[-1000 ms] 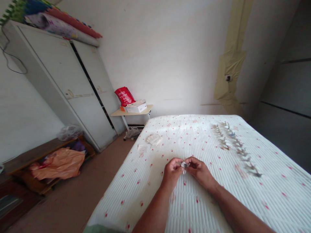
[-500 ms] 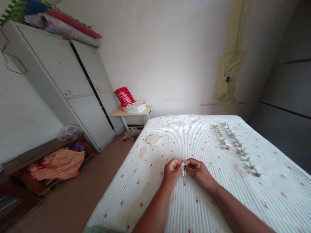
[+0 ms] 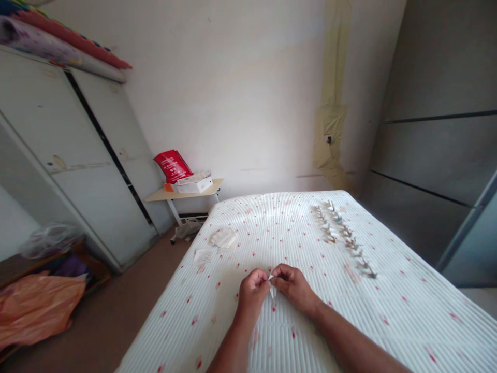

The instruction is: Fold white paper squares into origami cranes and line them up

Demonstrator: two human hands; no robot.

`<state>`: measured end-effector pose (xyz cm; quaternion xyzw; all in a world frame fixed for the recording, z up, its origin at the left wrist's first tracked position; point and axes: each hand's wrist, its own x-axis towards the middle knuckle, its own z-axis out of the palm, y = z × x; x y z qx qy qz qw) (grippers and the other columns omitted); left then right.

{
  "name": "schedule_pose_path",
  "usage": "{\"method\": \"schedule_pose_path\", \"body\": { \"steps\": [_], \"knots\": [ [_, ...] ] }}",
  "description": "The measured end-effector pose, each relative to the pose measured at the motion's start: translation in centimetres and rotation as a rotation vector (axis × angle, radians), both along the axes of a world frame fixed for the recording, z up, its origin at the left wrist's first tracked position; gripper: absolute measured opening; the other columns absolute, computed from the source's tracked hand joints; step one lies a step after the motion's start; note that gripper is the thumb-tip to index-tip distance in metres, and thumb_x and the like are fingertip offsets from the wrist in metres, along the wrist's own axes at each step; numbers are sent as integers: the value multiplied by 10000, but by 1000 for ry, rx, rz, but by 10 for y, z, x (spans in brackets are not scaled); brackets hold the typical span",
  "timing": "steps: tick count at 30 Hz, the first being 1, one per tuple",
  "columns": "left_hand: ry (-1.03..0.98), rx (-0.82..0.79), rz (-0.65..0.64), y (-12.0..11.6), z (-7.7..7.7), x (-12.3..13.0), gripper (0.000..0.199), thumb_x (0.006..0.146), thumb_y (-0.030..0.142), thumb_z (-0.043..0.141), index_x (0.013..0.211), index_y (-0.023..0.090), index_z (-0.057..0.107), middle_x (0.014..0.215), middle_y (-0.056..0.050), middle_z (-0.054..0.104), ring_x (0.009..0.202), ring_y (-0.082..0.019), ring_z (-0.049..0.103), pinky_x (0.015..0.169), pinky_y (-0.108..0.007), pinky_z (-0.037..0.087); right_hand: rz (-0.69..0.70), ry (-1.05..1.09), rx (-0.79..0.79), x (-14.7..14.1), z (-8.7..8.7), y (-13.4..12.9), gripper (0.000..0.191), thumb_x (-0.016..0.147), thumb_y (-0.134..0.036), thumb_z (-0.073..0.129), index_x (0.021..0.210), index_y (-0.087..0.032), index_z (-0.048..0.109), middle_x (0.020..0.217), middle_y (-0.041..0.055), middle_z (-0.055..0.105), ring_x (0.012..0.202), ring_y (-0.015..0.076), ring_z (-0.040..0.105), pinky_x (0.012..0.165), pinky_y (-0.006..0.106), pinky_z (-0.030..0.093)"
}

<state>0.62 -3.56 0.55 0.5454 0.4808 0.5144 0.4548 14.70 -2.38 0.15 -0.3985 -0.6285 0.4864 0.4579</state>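
Observation:
Between my two hands, above the bed, is a small folded piece of pale paper (image 3: 272, 291) with a pointed end hanging down. My left hand (image 3: 252, 291) pinches it from the left with thumb and fingertips. My right hand (image 3: 294, 288) pinches its upper right side, fingertips almost touching those of the left. Much of the paper is hidden by the fingers. To the right, small folded paper figures (image 3: 352, 245), several of them, stand in two rows. A roundish pale stack, seemingly paper (image 3: 224, 238), and a printed sheet (image 3: 203, 256) lie to the left.
The bed (image 3: 279, 230) has a ribbed white cover with red spots. Behind its left corner is a small table (image 3: 186, 194) with a red bag (image 3: 173, 166) and a white box (image 3: 194, 183). A cabinet (image 3: 97, 176) stands left; an orange plastic bag (image 3: 41, 305) lies below.
The view has turned to the right, so everything appears shifted left. Both hands keep their pinch on the paper, with the right fingers slightly repositioned and a dark patch on it no longer showing.

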Motion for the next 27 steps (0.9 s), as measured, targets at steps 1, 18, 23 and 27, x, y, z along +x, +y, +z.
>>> {"method": "schedule_pose_path", "body": {
  "steps": [1, 18, 23, 27],
  "knots": [
    [7, -5, 4, 0, -1, 0, 143, 593, 265, 590, 588, 156, 498, 500, 45, 446, 485, -83, 396, 486, -186, 294, -4, -3, 2, 0, 0, 0, 173, 727, -328, 578, 680, -167, 537, 572, -49, 440, 520, 80, 376, 498, 204, 296],
    [22, 31, 11, 6, -15, -3, 185, 624, 278, 594, 572, 158, 462, 482, 57, 397, 462, -69, 352, 466, -181, 257, 5, 20, 18, -2, -1, 1, 168, 729, -326, 577, 670, -171, 546, 582, -42, 461, 534, 86, 398, 515, 205, 306],
    [16, 15, 5, 5, -12, -4, 204, 610, 299, 615, 573, 158, 472, 490, 57, 404, 466, -70, 362, 468, -180, 266, 10, 23, 10, -2, -3, 1, 169, 728, -327, 578, 677, -169, 547, 573, -46, 452, 522, 82, 388, 506, 203, 297],
    [20, 2, 23, 5, -11, -4, 237, 599, 333, 625, 560, 160, 468, 477, 61, 389, 454, -70, 348, 462, -183, 262, 12, 24, 11, -3, -4, 1, 149, 722, -306, 579, 671, -171, 545, 569, -47, 449, 518, 81, 386, 500, 202, 294]
  ]
}}
